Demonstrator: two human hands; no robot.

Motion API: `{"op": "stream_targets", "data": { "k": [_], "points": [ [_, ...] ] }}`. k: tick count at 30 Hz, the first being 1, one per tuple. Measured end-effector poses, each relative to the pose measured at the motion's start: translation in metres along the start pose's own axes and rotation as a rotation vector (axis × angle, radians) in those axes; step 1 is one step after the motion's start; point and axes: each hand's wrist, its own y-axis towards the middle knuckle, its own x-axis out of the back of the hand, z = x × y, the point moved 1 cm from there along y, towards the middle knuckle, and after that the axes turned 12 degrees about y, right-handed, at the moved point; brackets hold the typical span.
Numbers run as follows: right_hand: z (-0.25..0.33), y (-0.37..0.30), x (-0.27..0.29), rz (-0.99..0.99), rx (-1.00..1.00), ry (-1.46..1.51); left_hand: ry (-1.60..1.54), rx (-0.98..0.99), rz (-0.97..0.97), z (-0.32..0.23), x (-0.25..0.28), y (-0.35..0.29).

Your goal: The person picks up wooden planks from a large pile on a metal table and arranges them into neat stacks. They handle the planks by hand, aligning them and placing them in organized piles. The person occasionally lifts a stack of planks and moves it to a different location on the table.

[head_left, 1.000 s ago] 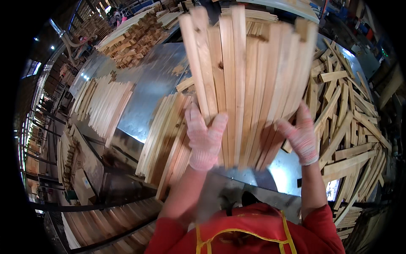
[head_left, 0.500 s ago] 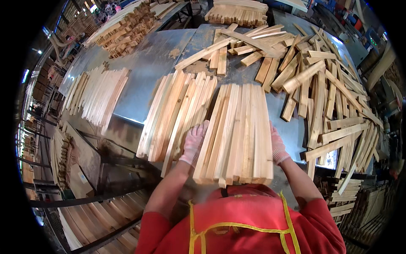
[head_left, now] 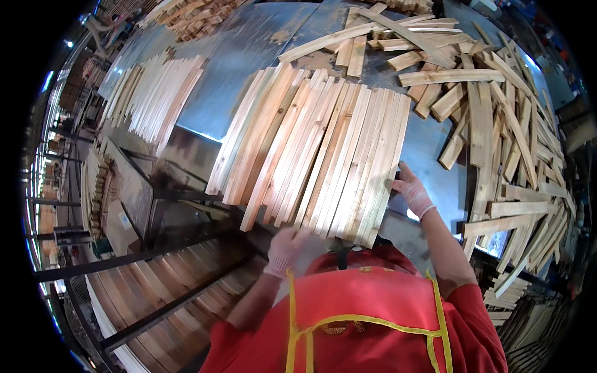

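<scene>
A row of pale wooden slats (head_left: 357, 161) lies side by side against another row of slats (head_left: 273, 137) on the metal table, with their near ends uneven. My right hand (head_left: 413, 191), in a light knitted glove, is at the right side of the row with its thumb and fingers apart, at or touching the outermost slat. My left hand (head_left: 288, 250), gloved too and smeared by motion, is by the near ends of the slats. Whether its fingers touch the wood is unclear.
Loose slats lie in a jumbled pile (head_left: 485, 118) at the right. Another row of slats (head_left: 152, 93) lies at the left on the metal table (head_left: 233, 56). Stacked wood (head_left: 199, 18) stands at the far left. A dark metal bar (head_left: 137, 258) crosses boards at the lower left.
The right-hand bundle of slats has moved left and away from me, and its gap with the left row has closed. My left hand has come out from between them to the near ends.
</scene>
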Motion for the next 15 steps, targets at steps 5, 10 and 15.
{"op": "stream_targets", "data": {
  "k": [5,10,15],
  "points": [
    [-0.016,0.013,-0.009,0.119,-0.024,0.233,-1.432,0.406,0.043,0.031,-0.078,0.01],
    [-0.029,0.035,0.013,0.156,-0.084,0.366,-1.219,0.279,-0.049,0.018,-0.083,-0.001],
    [0.013,0.025,0.004,0.201,-0.182,0.318,-1.41,0.299,-0.114,-0.061,0.017,-0.04]
  ]
}}
